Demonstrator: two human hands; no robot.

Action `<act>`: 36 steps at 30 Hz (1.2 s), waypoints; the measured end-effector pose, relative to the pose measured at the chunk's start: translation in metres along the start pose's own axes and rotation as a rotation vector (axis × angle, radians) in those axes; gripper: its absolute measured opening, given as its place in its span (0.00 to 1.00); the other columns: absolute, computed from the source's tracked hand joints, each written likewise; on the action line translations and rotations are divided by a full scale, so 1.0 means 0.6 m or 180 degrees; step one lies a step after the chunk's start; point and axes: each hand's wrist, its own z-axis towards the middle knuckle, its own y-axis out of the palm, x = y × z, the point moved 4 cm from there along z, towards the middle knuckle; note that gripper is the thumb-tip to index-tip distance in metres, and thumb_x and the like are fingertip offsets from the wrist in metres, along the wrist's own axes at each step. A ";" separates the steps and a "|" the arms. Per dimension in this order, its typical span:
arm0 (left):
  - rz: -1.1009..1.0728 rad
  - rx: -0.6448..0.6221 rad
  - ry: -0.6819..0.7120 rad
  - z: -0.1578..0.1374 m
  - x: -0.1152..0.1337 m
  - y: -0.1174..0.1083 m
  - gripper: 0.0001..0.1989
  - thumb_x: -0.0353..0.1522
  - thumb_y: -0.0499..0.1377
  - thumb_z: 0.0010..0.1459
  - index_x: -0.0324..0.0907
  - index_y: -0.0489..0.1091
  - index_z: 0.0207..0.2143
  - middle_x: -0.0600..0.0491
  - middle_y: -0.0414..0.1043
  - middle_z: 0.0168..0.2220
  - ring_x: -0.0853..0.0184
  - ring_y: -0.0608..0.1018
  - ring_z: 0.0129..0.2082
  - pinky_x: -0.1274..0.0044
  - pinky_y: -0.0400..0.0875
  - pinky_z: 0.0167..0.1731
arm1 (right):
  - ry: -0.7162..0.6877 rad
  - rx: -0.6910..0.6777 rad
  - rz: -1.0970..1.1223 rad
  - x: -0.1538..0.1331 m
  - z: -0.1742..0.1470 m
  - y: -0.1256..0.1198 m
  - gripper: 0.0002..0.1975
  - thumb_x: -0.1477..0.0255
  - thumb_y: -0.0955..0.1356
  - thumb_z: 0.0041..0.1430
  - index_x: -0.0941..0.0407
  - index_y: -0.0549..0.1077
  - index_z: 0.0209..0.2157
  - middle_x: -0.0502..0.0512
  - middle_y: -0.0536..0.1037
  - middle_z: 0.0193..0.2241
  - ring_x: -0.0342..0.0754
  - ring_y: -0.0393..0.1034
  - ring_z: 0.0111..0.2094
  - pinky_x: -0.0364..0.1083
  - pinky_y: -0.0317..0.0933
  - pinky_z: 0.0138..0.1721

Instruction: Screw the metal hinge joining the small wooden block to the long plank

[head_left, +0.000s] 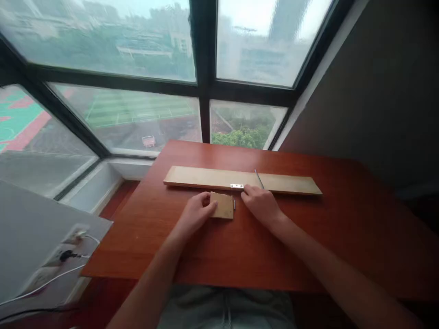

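Observation:
My left hand [198,210] grips a small square piece of brown board [222,205] by its left side, thumb on top. The piece has a rough far edge and small dark marks near its right side. Close to that right side is a small, thin metal piece [234,204]. My right hand [261,204] has its fingers closed at the right end of a small metal plate with holes [236,186], at the near edge of a long pale wooden board [206,176]. A thin dark rod [259,178] slants over the board behind my right hand; its lower end is hidden.
The reddish-brown wooden table [137,242] carries all these things. Large windows with dark frames [205,114] stand beyond it. At the left, a low white wall holds sockets with a black plug [66,256] and white cables [44,285]. A dark wall [363,100] rises at the right.

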 end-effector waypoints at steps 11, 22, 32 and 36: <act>-0.0108 0.0015 -0.0067 -0.003 0.000 0.001 0.19 0.41 0.62 0.51 0.35 0.74 0.40 0.45 0.79 0.39 0.56 0.80 0.37 0.72 0.73 0.34 | 0.0126 -0.0301 0.0706 -0.016 -0.011 -0.013 0.10 0.73 0.59 0.67 0.55 0.71 0.36 0.55 0.73 0.38 0.48 0.69 0.38 0.43 0.57 0.29; -0.0198 0.0107 -0.0138 -0.005 -0.004 -0.012 0.19 0.42 0.62 0.50 0.36 0.74 0.38 0.46 0.80 0.36 0.56 0.80 0.38 0.72 0.73 0.35 | 0.1014 -0.0388 0.1200 -0.018 -0.019 -0.003 0.07 0.71 0.60 0.66 0.57 0.68 0.37 0.57 0.75 0.39 0.50 0.71 0.41 0.45 0.57 0.35; -0.0135 0.0232 -0.0160 -0.008 -0.003 -0.022 0.20 0.41 0.62 0.50 0.36 0.74 0.40 0.46 0.80 0.34 0.57 0.79 0.36 0.74 0.72 0.28 | 0.0997 -0.0191 0.1983 -0.062 -0.010 0.001 0.08 0.73 0.64 0.64 0.56 0.69 0.44 0.56 0.78 0.41 0.49 0.73 0.42 0.44 0.59 0.39; -0.0115 0.0166 -0.0132 -0.006 -0.008 -0.022 0.20 0.42 0.62 0.51 0.36 0.73 0.40 0.46 0.79 0.36 0.56 0.80 0.37 0.75 0.72 0.29 | 0.1041 -0.0563 0.1658 -0.059 -0.010 0.001 0.06 0.74 0.62 0.64 0.57 0.70 0.39 0.58 0.78 0.39 0.51 0.73 0.40 0.45 0.59 0.37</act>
